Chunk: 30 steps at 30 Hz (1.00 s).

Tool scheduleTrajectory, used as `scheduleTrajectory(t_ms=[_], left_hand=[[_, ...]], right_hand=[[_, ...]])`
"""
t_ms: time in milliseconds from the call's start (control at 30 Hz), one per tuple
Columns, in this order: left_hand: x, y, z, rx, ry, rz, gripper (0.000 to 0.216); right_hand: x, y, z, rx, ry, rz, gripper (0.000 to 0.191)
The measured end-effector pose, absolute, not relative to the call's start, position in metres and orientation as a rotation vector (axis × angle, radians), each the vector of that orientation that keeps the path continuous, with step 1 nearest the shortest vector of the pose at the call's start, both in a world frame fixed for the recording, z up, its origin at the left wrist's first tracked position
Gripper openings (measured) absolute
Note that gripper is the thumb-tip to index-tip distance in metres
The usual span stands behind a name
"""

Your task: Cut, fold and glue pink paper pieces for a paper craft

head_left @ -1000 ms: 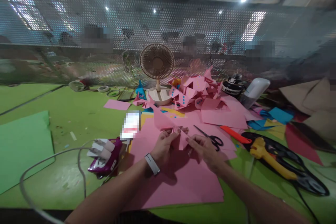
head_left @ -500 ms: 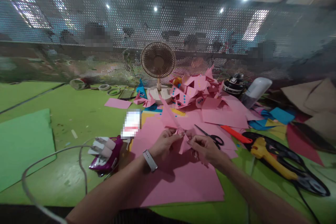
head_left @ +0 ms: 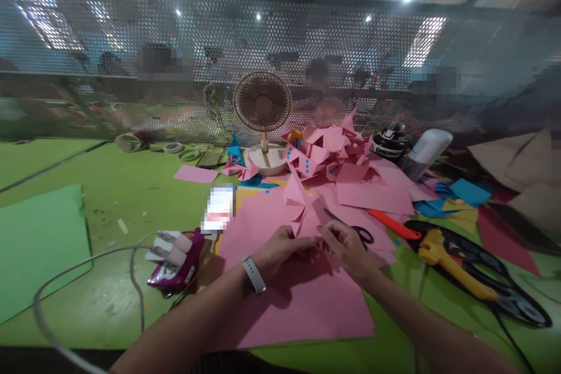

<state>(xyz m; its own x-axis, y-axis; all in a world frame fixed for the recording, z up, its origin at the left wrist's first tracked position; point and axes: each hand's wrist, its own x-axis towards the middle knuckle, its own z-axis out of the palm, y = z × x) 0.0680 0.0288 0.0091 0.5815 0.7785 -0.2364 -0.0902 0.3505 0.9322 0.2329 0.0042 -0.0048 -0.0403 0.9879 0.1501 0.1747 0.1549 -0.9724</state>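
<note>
Both my hands pinch a small folded pink paper piece (head_left: 304,210) above a stack of pink sheets (head_left: 280,298) on the green table. My left hand (head_left: 280,248), with a white wristband, grips the piece's lower left edge. My right hand (head_left: 346,248) pinches its lower right edge. The piece stands upright with a pointed flap sticking up. Black-handled scissors (head_left: 357,232) lie just behind my right hand.
A small desk fan (head_left: 263,117) stands at the back centre beside a heap of folded pink paper shapes (head_left: 328,152). A yellow glue gun (head_left: 451,263) and orange cutter (head_left: 388,223) lie right. A purple device (head_left: 175,260) with a white cable lies left, a green sheet (head_left: 39,245) farther left.
The folded pink piece has been turned upright, its point now sticking up. Both hands have shifted slightly lower and closer together on its bottom edge.
</note>
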Motion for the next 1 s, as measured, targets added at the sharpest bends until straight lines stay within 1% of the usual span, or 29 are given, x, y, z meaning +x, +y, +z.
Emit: scheduleTrajectory(t_ms=[167,433,700,900,1000], left_hand=[[0.069,0.0295,0.0041,1.144,0.728,0.709,0.031],[0.0653,0.0344,0.0078,1.099,0.717,0.651,0.031],[0.0657,0.0315,0.0123,1.021,0.671,0.738,0.021],[0.0694,0.0329,0.007,0.938,0.673,0.952,0.017],[0.0636,0.0383,0.0048,1.005,0.744,0.866,0.013]], right_hand=[[0.2303,0.0034,-0.0042,-1.234,-1.446,1.014,0.038],[0.234,0.0067,-0.0029,-1.227,-1.28,1.061,0.039],[0.2351,0.0079,-0.0059,-1.213,-1.18,1.044,0.035],[0.2307,0.0027,-0.0013,-1.122,-1.258,1.203,0.032],[0.239,0.0055,0.0019,-1.099,-1.206,1.142,0.03]])
